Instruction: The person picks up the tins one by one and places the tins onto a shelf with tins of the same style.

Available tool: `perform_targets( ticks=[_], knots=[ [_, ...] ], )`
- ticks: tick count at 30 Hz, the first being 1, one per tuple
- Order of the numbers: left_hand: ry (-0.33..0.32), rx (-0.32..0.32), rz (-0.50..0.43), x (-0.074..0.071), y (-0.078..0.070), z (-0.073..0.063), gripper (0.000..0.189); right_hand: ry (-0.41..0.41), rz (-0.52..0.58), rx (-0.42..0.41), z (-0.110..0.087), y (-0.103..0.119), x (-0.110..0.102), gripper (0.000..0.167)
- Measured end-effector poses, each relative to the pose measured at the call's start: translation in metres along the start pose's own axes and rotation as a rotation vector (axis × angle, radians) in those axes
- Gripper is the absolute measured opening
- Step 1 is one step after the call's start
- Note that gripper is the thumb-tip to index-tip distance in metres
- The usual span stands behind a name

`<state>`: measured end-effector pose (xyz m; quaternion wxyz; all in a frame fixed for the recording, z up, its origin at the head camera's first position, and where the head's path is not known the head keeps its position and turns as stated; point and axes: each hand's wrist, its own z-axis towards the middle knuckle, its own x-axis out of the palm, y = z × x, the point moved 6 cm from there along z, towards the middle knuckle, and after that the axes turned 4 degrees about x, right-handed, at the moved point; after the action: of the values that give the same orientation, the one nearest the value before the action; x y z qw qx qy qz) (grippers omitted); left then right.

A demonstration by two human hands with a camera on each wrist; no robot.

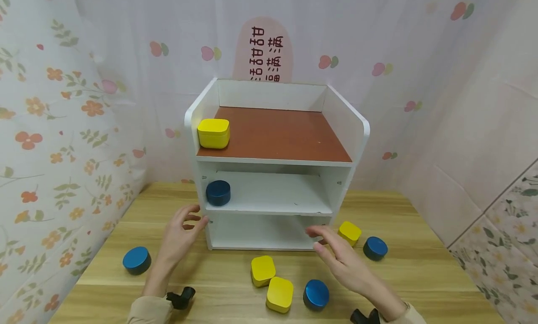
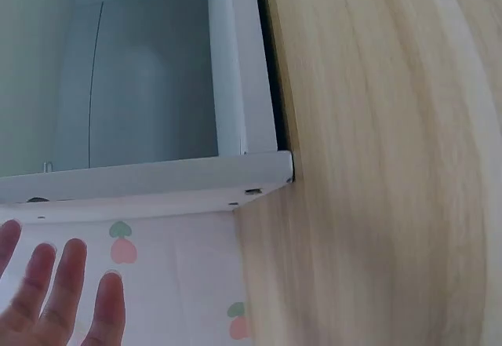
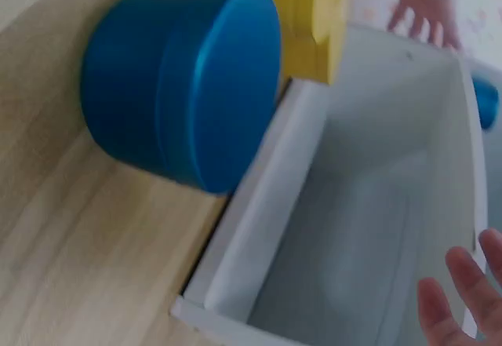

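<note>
A small white shelf unit (image 1: 269,161) with a brown top board stands at the centre of the head view. On its top board, at the left, sits a yellow rounded-square box (image 1: 214,134); a dark blue round tin (image 1: 218,193) is on the middle shelf below. My left hand (image 1: 178,235), fingers relaxed and apart, is by the unit's lower left side and holds nothing. My right hand (image 1: 344,263) hovers at the lower right front corner, fingers loosely extended and holding nothing. In the right wrist view, its fingertips (image 3: 471,283) show beside the shelf wall.
Before the unit lie two yellow boxes (image 1: 263,270) close together, with a blue tin (image 1: 316,294) to their right. Another yellow box (image 1: 350,231) and blue tin (image 1: 375,248) are beyond my right hand. One blue tin (image 1: 137,260) stands at the left on the wooden table (image 1: 227,300).
</note>
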<state>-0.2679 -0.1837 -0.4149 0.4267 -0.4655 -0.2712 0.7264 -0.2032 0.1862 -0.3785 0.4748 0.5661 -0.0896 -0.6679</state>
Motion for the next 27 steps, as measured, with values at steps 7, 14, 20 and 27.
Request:
perform_targets(
  ticks=[7, 14, 20, 27],
  knots=[
    [-0.074, -0.038, -0.077, 0.003, 0.003, -0.001, 0.040, 0.169, -0.010, -0.021, 0.007, 0.001, 0.029, 0.033],
    [-0.101, -0.099, -0.086, 0.008, 0.008, -0.004, 0.040, 0.312, -0.035, -0.065, 0.007, 0.001, 0.056, 0.034],
    [-0.106, -0.131, -0.107, 0.010, 0.013, -0.004, 0.037, 0.356, -0.033, -0.091, 0.008, 0.002, 0.063, 0.035],
    [-0.071, -0.180, -0.144, 0.013, 0.013, -0.002, 0.038, 0.395, -0.032, -0.122, 0.012, 0.004, 0.063, 0.039]
  ],
)
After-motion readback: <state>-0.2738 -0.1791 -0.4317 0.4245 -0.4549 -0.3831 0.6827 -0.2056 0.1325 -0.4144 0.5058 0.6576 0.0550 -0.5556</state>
